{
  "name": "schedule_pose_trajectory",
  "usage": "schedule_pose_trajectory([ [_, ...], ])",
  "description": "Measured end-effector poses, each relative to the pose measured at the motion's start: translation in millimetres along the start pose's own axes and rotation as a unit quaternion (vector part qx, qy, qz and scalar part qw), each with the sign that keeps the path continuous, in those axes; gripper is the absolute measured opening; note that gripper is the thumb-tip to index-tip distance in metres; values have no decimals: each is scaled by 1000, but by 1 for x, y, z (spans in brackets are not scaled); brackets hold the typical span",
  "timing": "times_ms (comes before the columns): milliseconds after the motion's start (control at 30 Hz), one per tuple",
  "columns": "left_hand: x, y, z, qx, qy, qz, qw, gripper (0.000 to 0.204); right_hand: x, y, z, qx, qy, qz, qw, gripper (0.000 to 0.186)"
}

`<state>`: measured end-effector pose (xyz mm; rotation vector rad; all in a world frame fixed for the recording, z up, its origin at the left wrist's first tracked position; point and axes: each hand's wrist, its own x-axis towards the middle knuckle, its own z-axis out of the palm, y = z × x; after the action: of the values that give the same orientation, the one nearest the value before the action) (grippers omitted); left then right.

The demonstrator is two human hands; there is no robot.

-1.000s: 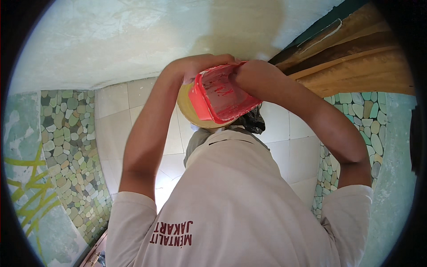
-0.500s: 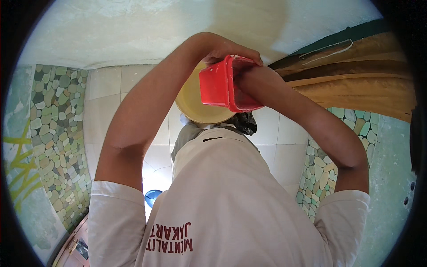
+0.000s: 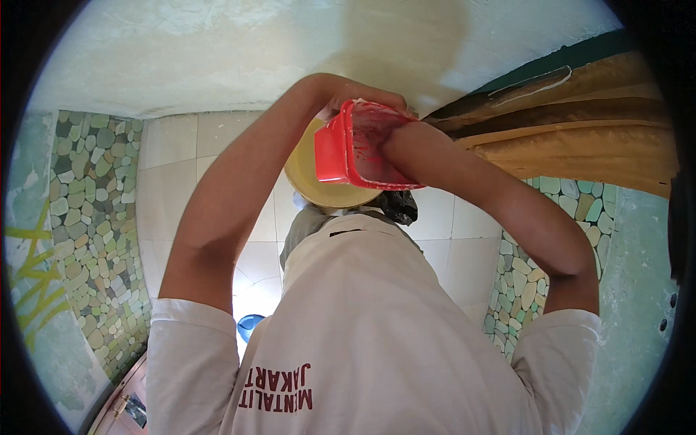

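Tub: the red, box-shaped plastic tub (image 3: 361,154) was held on its side over the basin, its mouth toward the right arm, its inner wall streaked.
Tub's turn: half a second before, it had faced farther right; now its mouth had swung back toward the wearer, showing more of the inside. That probably left the far inner wall easier to see and reach.
Left hand: the left hand (image 3: 371,96) lay across the top, its fingers clamped on the tub's rim.
Right hand: the right hand (image 3: 407,151) was inside the mouth; its fingers were hidden, so whether apart or together could not be told.
Basin: the round yellow basin (image 3: 326,191) sat below.
Bag: a crumpled black plastic bag (image 3: 400,208) lay beside the basin.
Floor: pale square tiles (image 3: 435,212) surrounded these.
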<state>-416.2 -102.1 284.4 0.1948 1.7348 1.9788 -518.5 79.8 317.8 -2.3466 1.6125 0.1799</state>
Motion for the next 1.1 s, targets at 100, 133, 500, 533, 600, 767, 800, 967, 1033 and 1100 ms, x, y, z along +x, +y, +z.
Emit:
schedule_pose_trajectory([
  [100,3,7,11,-70,55,-92,992,42,-2,4,-4,28,-22,-8,999,9],
  [133,6,8,14,-108,102,-147,978,47,-2,6,-4,19,-32,-13,999,9],
  [500,14,53,23,170,200,-282,923,59,-4,11,16,-13,50,-2,999,7],
  [533,14,56,23,177,197,-291,920,67,-1,12,17,-35,86,16,996,7],
  [600,14,58,22,183,196,-299,916,75,6,13,25,-41,123,43,991,7],
  [767,12,55,19,182,184,-306,916,75,0,14,26,-79,125,0,989,7],
  [800,10,54,19,180,185,-308,916,75,-5,11,17,-57,40,-27,997,11],
  [967,14,67,23,196,193,-335,901,61,-8,8,3,-61,-54,-42,996,15],
  [1033,13,73,29,159,206,-323,910,62,-2,10,13,-30,59,45,997,13],
  [1100,12,71,28,119,221,-311,917,62,-2,11,16,-29,78,62,995,12],
])
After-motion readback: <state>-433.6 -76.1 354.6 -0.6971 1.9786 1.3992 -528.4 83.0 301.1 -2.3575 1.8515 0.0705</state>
